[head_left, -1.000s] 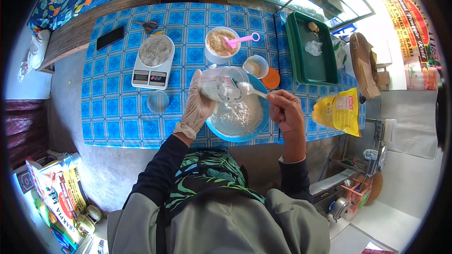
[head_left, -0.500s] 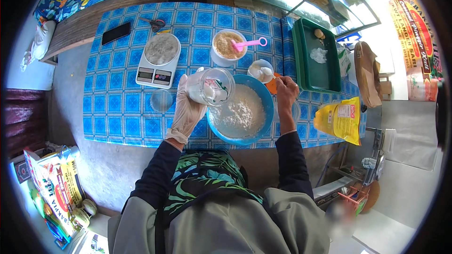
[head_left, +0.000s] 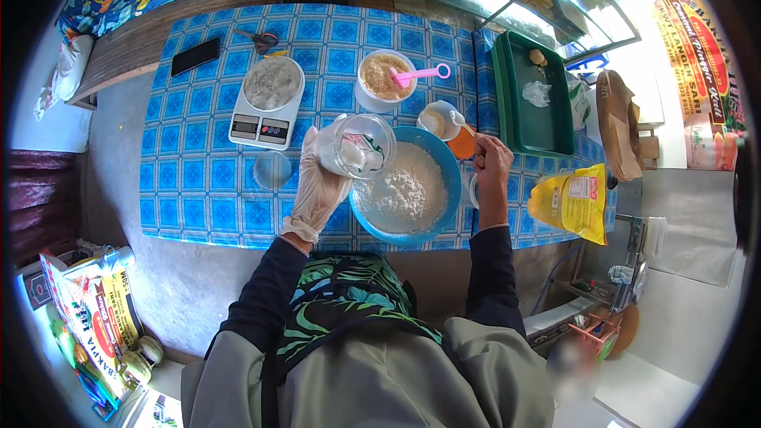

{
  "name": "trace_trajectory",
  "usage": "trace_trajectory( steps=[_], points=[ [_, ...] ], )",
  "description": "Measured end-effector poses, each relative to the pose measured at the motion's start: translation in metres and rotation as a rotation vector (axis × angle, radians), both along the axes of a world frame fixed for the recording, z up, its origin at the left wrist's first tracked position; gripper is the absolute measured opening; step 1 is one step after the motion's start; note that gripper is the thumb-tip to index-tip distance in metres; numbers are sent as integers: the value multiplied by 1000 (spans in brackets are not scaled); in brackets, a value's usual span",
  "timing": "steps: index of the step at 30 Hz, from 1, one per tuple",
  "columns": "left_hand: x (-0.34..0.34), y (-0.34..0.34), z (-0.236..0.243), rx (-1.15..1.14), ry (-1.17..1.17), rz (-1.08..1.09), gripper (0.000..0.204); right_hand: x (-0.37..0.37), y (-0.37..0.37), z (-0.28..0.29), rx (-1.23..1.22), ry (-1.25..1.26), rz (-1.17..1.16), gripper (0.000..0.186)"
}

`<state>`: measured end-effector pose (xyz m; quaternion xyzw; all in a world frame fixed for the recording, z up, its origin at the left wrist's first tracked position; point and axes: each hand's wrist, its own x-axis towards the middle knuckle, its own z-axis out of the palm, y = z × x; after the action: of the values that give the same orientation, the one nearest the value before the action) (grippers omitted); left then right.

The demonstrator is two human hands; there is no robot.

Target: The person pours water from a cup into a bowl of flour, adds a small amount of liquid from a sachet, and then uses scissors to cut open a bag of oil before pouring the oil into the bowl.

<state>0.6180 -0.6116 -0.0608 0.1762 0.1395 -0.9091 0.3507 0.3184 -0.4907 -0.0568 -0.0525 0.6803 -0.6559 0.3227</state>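
Note:
My left hand (head_left: pixel 315 194), in a thin pale glove, grips a clear jar (head_left: pixel 369 146) tilted beside the left rim of a blue bowl (head_left: pixel 455 204). A crumpled white packet with green and red print shows inside the jar. White flour (head_left: pixel 404 190) lies in the bowl. My bare right hand (head_left: pixel 493 162) pinches the thin handle of a small spoon (head_left: pixel 457 118), whose head is at the right rim of a white cup (head_left: pixel 434 120). Pale contents show in that cup. Something orange (head_left: pixel 462 145) lies between the cup, the bowl and my right hand.
Behind the bowl stands a white tub (head_left: pixel 379 83) of light-brown grains with a pink scoop (head_left: pixel 420 74). A kitchen scale (head_left: pixel 260 130) bearing a filled dish, a phone (head_left: pixel 196 56) and scissors (head_left: pixel 261 42) are left. Right are green trays (head_left: pixel 547 131) and a yellow bag (head_left: pixel 572 204).
My right hand has shifted slightly right and nearer to me. The spoon's head has moved from over the cup to its right rim. My left hand and the jar stay nearly still.

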Motion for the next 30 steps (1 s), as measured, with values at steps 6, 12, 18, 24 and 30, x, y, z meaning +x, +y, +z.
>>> trace_trajectory(
  steps=[6, 12, 18, 24, 30],
  points=[
    [-3, 2, -4, 43, 6, -4, 51, 1, 4, 14, -2, -53, -31, 8],
    [-3, 5, -2, 10, -5, -3, 53, -2, 6, -4, 32, 286, 39, 9],
    [0, 8, 7, -34, 56, -47, 62, 2, 7, -22, 437, 1113, 123, 10],
    [2, 10, 3, -68, 176, -82, 59, 7, 5, -14, 355, 1085, 72, 9],
    [5, 14, -2, -64, 45, -21, 62, 59, 11, 82, 90, 549, 153, 9]
  ],
)
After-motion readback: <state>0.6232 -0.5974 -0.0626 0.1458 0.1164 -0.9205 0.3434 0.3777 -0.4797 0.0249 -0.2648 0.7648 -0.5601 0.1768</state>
